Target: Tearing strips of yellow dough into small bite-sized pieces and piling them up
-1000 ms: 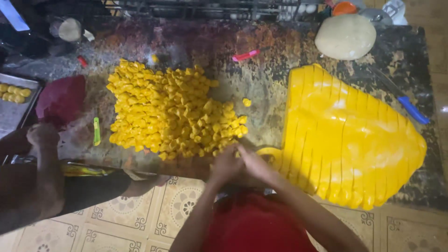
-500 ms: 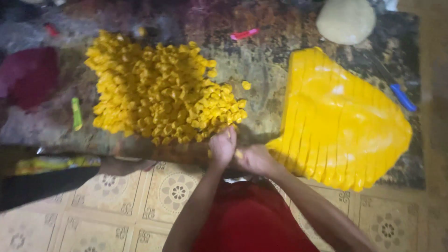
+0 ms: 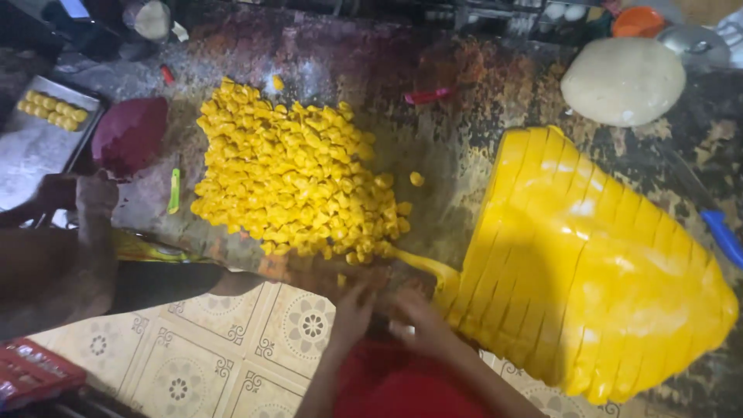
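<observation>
Hands (image 3: 352, 310) (image 3: 414, 321) lower than before (blurred), beside yellow strip (image 3: 422, 265), dough pile (image 3: 298, 182).

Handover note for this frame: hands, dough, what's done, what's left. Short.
Left hand and right hand: close together at the counter's near edge, blurred; grip cannot be told.
A strip end of the yellow dough sheet reaches toward them; the sheet is scored into long strips.
Done: big pile of small yellow pieces; a few on the metal tray.
Left: most of the sheet, plus the red dough ball and white dough ball.
Another person's arm rests at left.
</observation>
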